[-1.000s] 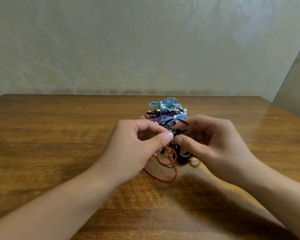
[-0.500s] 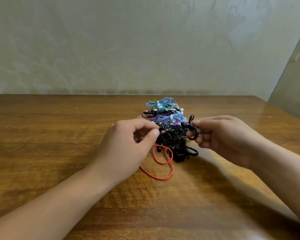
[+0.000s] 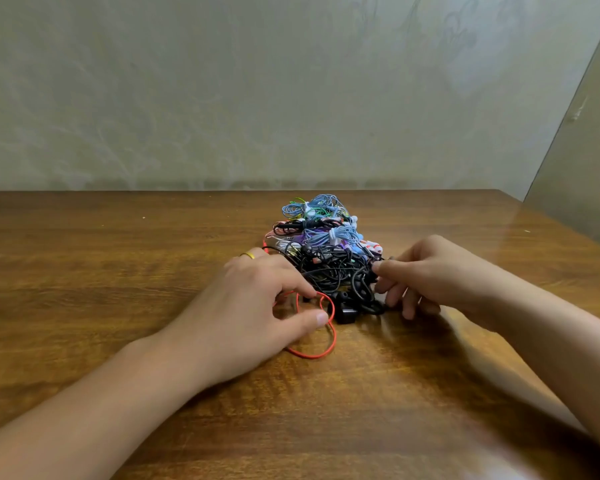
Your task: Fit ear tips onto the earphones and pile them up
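A pile of coiled earphones (image 3: 321, 237) in blue, black, pink and white lies at the middle of the wooden table (image 3: 118, 271). Black earphones (image 3: 329, 271) make up its near side, and a red earphone cable (image 3: 328, 337) loops out in front. My left hand (image 3: 257, 306) hovers over the red cable with relaxed, spread fingers, its index fingertip touching the cable. My right hand (image 3: 430, 275) is at the pile's right edge, fingertips pinching a black coiled earphone (image 3: 361, 285) that rests against the pile. No loose ear tips are visible.
A pale patterned wall (image 3: 291, 98) runs behind the table's far edge. A slanted panel (image 3: 589, 161) stands at the far right. A gold ring (image 3: 247, 255) sits on a finger of the left hand.
My right hand carried the black coiled earphone away from my left hand and lowered it onto the pile's right side. My left hand let go, opened and dropped toward the red cable.
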